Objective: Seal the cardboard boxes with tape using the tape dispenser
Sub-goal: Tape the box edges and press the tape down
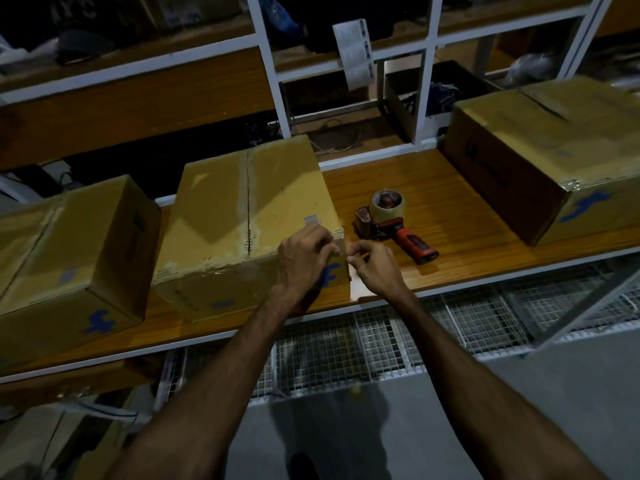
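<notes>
two hands at the near right corner of the middle box, tape dispenser idle beside it.

your left hand [304, 254] rests on the top right edge of the middle box [249, 223], fingers curled and pressed to the cardboard; your right hand [375, 268] sits just off that corner, thumb and forefinger pinched together on something too small to make out, perhaps a tape end. the box's top flaps meet in a seam with old tape scraps, and a blue "f" logo shows on its front. the tape dispenser [393, 225] lies on its side on the wooden bench [460, 209], just right of the box, with bare bench around it. a left box [72, 251] and a right box [550, 157] carry similar blue logos. a printed label strip [355, 51] hangs from the white rack behind, unreadable.
</notes>
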The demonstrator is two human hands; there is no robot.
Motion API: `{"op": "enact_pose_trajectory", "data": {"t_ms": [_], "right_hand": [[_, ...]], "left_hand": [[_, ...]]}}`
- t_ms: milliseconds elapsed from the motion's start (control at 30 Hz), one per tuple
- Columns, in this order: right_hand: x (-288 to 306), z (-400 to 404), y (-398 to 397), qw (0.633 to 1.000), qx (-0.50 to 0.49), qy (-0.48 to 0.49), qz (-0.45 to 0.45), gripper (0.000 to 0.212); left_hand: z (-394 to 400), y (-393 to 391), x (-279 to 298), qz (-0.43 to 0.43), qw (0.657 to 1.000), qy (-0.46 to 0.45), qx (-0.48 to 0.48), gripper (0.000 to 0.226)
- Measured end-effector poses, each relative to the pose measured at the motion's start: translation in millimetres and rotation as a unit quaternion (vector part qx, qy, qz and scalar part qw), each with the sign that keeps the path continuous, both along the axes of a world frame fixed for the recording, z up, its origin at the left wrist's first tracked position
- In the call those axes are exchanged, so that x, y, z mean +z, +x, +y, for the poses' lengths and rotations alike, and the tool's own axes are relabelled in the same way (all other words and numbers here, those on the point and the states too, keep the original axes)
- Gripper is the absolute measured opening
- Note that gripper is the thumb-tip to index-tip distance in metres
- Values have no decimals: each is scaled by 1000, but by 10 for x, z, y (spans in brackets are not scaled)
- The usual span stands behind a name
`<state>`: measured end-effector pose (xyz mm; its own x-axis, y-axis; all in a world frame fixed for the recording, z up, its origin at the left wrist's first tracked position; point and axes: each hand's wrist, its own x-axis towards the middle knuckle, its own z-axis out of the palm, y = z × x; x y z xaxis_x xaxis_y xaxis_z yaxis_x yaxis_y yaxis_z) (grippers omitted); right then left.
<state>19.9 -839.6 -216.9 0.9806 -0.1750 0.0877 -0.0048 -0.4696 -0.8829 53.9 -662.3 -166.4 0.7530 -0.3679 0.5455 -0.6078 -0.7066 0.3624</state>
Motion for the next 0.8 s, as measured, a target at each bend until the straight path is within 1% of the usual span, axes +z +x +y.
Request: {"op": "enact_pose_trajectory", "data": {"t_ms": [67, 133, 200, 267, 333, 400, 433, 533, 633, 700, 800], "right_hand": [[88, -2, -16, 999, -27, -16, -14, 6], [249, 47, -47, 995, -67, -53, -54, 7], [422, 117, -53, 989, -76, -80, -98, 8], [550, 197, -27, 983, -48, -113, -133, 10], [619, 280, 6, 977, -19, -146, -154, 13], [651, 362, 31, 970, 3, -170, -176, 14], [665, 414, 41, 965, 15, -181, -188, 14], [679, 583, 108, 953, 65, -220, -198, 13], [771, 764, 207, 938, 126, -261, -188, 17], [852, 889, 276, 935, 160, -265, -173, 21], [922, 1087, 374, 937, 186, -262, -135, 23]], "left_hand": [[51, -19, -25, -4, 1000, 6, -12, 21], [120, -48, -34, -6, 999, 21, -29, 31], [158, -79, 15, 2, 999, 15, -49, 39], [201, -85, 79, 35, 998, -31, -45, 43], [323, -110, 132, 71, 992, -98, -17, 46], [586, -163, 156, 61, 987, -143, 32, 51], [774, -204, 164, 44, 986, -149, 66, 55], [1470, -344, 183, 20, 975, -141, 172, 64], [2169, -412, 147, 10, 964, -112, 239, 67], [2527, -388, 92, 28, 965, -94, 245, 67], [2835, -285, -21, 54, 978, -51, 197, 66]]}}
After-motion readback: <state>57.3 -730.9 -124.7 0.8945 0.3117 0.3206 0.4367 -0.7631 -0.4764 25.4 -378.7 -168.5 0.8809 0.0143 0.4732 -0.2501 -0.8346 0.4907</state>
